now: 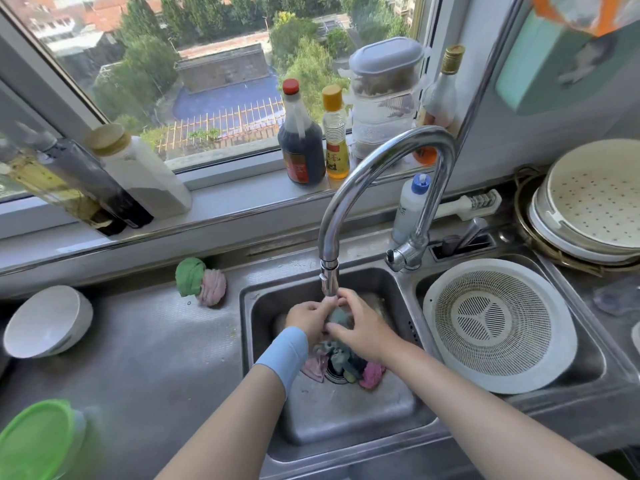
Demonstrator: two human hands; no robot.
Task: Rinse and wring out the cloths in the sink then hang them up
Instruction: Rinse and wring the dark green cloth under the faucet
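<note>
1. At the front-left corner of the countertop [166, 358] stands a container with a green lid [34, 441]. Behind it, at the left edge, a white bowl [48, 322] lies tipped on its side.
2. Along the countertop's back edge, just left of the sink [346, 417], sit two rolled cloths: a green roll [189, 276] and a pink roll [212, 287]. They touch each other and are well apart from your hands.
3. Your left hand [308, 318] is over the left basin, just below the faucet spout [329, 282]. Its fingers are curled and grip the left side of a grey-green cloth [341, 318]. A pale blue wristband [285, 355] covers that wrist.
4. The grey-green cloth is bunched between your two hands, directly beneath the spout and raised above the basin floor.
5. Your right hand [363, 330] grips the right side of the same cloth, fingers curled over its top and thumb closing in from the near side. Its fingertips meet those of your left hand under the spout.
6. Below your hands, further cloths lie heaped over the drain: a pale pink cloth [315, 367] under your left wrist, a bright pink cloth [372, 374] under your right wrist, and dark pieces between them.
7. The right basin holds a white colander [498, 323], clear of both hands.
</note>
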